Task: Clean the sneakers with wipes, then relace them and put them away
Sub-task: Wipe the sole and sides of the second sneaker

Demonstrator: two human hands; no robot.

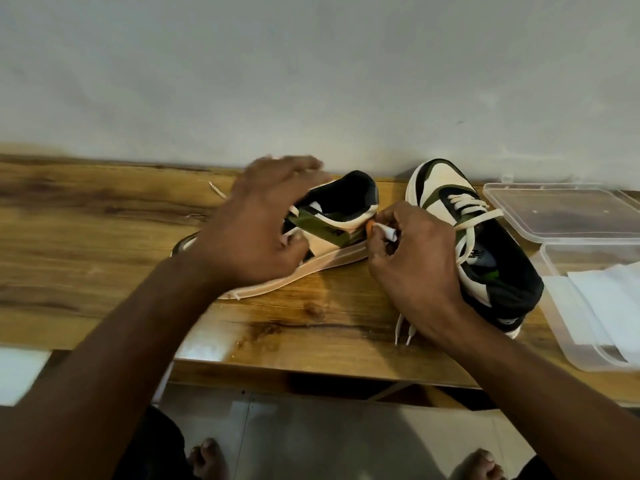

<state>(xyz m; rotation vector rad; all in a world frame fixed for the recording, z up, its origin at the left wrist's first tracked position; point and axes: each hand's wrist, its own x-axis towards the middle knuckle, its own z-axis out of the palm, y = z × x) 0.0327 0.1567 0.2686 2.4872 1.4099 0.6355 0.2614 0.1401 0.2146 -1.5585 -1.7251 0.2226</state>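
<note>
Centrally, wooden worktop [104, 209] against pale wall carries everything, largest first. Two green, cream and black sneakers: unlaced sneaker [332, 216] tipped on side, sole facing person, likely to expose side for wiping; laced sneaker [467, 237] upright just right of it. Clear plastic box [554, 271] of wipes at far right, within reach. Left hand [252, 233] curls over tipped sneaker, steadying it. Right hand [415, 258] pinches small wadded wipe [389, 233] at its heel.
</note>
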